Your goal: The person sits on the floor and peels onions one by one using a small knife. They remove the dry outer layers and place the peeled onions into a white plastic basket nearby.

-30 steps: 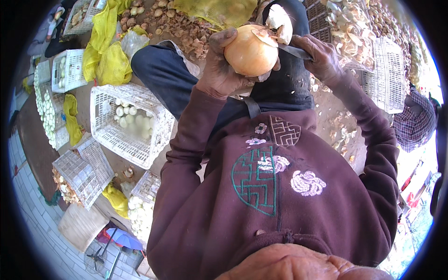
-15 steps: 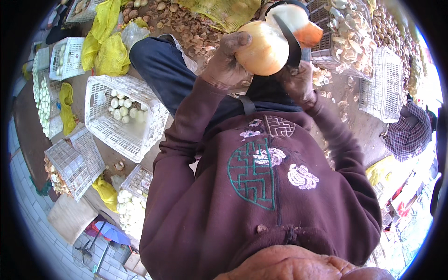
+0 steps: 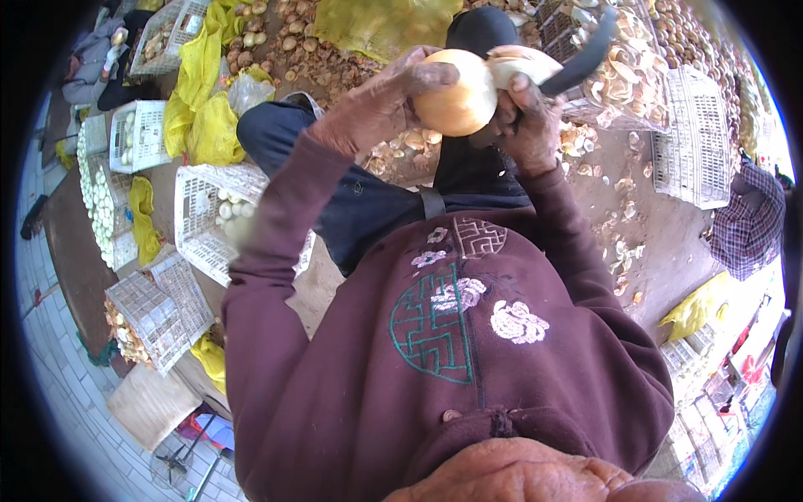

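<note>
In the head view, my left hand (image 3: 386, 99) grips a large yellow onion (image 3: 457, 99) with its thumb on top. My right hand (image 3: 529, 125), just right of the onion, holds a knife with a dark, curved blade (image 3: 575, 60), its tip pointing up to the right. A pale piece of peel (image 3: 517, 64) is between the onion and blade, by my right thumb. Both hands are above my bent, dark-trousered legs.
Left are crates of white peeled onions (image 3: 219, 251) and yellow mesh sacks (image 3: 213, 125). Crates of skins (image 3: 623, 79) stand right. Unpeeled onions (image 3: 251, 42) and scattered skins cover ground ahead. Co-workers (image 3: 96, 58) (image 3: 744, 226) sit at both sides.
The onion has moved slightly left and right since first moving away from my body. My right hand has turned the blade outward to the upper right, and the peel piece sits lower.
</note>
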{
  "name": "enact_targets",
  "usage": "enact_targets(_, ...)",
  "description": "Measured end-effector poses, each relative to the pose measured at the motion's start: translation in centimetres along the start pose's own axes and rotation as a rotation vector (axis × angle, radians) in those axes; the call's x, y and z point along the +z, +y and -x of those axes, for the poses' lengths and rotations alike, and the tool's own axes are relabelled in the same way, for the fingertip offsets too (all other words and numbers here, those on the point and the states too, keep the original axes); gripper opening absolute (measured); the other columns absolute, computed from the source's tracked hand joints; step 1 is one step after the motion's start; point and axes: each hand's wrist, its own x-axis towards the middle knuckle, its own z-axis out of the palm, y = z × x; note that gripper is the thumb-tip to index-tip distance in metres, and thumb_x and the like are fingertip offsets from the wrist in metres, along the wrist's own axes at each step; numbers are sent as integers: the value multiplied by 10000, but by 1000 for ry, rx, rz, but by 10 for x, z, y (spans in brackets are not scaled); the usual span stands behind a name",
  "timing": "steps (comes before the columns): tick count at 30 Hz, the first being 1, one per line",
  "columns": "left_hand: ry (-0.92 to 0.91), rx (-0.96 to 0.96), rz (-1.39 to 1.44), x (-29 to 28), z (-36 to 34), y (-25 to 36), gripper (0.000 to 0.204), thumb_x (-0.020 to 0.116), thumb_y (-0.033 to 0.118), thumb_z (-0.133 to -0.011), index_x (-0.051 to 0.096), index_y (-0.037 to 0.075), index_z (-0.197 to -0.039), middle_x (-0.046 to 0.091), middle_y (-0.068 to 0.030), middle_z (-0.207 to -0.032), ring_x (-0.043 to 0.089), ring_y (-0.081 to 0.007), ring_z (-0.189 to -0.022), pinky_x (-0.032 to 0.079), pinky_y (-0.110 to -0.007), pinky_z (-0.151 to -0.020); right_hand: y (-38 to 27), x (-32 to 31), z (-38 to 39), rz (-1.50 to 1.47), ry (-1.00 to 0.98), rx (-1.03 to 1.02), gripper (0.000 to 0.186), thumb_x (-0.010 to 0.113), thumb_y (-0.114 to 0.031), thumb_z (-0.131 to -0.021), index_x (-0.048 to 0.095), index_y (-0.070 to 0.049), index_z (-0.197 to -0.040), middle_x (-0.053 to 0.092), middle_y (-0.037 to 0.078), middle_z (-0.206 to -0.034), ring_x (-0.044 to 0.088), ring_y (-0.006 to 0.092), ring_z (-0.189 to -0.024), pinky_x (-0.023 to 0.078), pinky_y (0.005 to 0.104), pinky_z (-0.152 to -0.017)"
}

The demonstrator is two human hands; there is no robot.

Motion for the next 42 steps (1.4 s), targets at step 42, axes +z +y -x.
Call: enact_targets(42, 521, 943, -1227, -48, -8, -50, 822, 874, 326, -577, 446, 53, -1223, 520, -132, -1095, 536, -295, -1014, 462, -396, -881, -63, -26, 3, -48, -476, 633, 91, 642, -56, -844, 659, -4, -916, 640, 0, -778, 562, 61, -743, 464, 239, -672)
